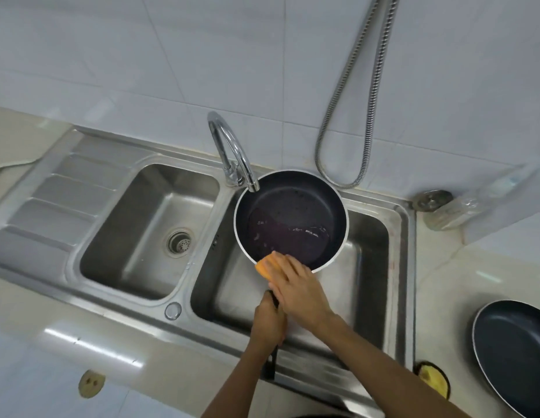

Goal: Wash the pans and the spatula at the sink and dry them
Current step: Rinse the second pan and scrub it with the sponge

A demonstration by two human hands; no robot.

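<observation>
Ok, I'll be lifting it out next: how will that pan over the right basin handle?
The pan is probably front-heavy: the left hand holds only its long handle. Water pooled inside may slosh or spill if tilted. It looks wet, with the right hand pressing an orange sponge on its rim, so likely slippery.

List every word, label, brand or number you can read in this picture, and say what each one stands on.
None: no readable text anywhere in this view.
Pan over the right sink basin: dark inside with water, no marking visible.
Second pan on the counter: no marking visible.
Faucet and orange sponge: no brand visible.
Clear wrapped item by the wall: too blurred to tell whether it has print.
</observation>
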